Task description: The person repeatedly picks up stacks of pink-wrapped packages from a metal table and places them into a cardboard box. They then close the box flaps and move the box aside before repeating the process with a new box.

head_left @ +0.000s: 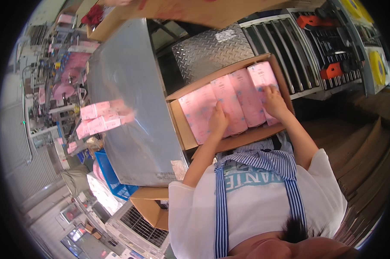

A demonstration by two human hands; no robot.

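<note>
An open cardboard box (176, 123) in front of my body holds a row of pink packs (199, 113) with small blue marks, standing side by side. My left hand (219, 121) rests on the packs left of the middle, thumb pointing away from me; its fingers are partly hidden. On the rightmost pack (260, 74), which looks paler on top, my right hand (274, 102) lies with its fingers apart. Neither hand lifts a pack. The packs fill most of the box, and bare cardboard shows at its left end.
To the left, a grey metal table (134, 99) carries a small stack of pink packs (102, 118). Beyond the box lie a diamond-plate sheet (212, 52) and a roller conveyor (281, 52). A blue crate (113, 177) and another cardboard box (149, 205) are at the lower left.
</note>
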